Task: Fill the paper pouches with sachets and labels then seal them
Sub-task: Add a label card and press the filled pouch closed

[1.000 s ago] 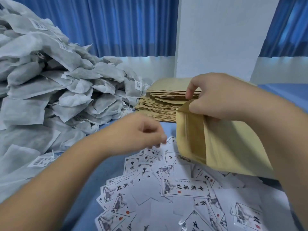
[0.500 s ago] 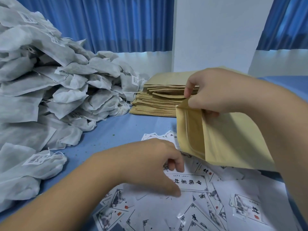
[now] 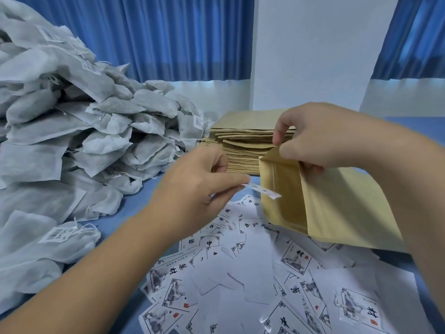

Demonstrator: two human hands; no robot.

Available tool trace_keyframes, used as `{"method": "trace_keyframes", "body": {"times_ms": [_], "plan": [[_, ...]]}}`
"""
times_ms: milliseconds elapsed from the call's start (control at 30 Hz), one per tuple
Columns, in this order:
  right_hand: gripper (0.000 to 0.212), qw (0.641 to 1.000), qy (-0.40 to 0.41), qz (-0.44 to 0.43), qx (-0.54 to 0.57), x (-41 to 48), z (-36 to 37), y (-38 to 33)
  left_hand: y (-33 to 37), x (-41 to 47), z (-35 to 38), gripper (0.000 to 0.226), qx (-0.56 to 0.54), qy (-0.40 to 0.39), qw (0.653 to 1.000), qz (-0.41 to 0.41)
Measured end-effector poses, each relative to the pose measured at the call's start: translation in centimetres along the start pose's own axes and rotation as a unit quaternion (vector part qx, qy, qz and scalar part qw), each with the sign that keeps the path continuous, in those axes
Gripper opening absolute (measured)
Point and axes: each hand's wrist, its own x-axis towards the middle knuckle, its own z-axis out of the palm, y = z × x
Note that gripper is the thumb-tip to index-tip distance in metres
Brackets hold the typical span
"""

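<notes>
Pouch (image 3: 337, 208), centre right, is pinched open by the right hand (image 3: 320, 138) so the left hand (image 3: 197, 186) can slip its pinched label (image 3: 262, 190) inside.

The left hand (image 3: 192, 189) pinches a label (image 3: 262, 190) between thumb and forefinger. The right hand (image 3: 320, 136) grips the top edge of a pouch (image 3: 337, 208).

We have a blue worktop (image 3: 120, 216). On the left is a big heap of grey-white sachets (image 3: 72, 141), some tagged; at back centre, just beside it, a stack of flat kraft pouches (image 3: 243, 150). Nearest us is a loose spread of printed labels (image 3: 252, 285), overlapping, some face down.
</notes>
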Motion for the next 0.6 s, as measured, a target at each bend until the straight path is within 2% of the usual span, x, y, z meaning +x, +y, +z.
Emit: {"method": "trace_keyframes", "body": {"times_ms": [100,233,333,533,600], "plan": [[0.012,1.0,0.0,-0.01,-0.013,-0.1,0.1,-0.4,1.1,0.0,0.8,0.022,0.001,-0.01,1.0,0.013],[0.014,0.999,-0.004,-0.03,-0.017,-0.3,0.3,-1.0,2.6,0.6,2.0,0.032,-0.013,-0.1,0.994,0.049],[0.015,0.999,-0.004,-0.04,-0.02,-0.4,0.3,-1.2,3.0,0.7,2.3,0.04,-0.024,-0.146,0.988,0.033],[0.014,0.998,-0.004,-0.055,-0.02,-0.7,0.2,-1.6,3.0,0.7,1.6,0.009,-0.081,-0.13,0.988,0.036],[0.014,0.997,-0.005,-0.064,-0.031,-0.8,0.2,-1.8,3.4,0.9,1.6,0.006,-0.096,-0.143,0.984,0.053]]}}
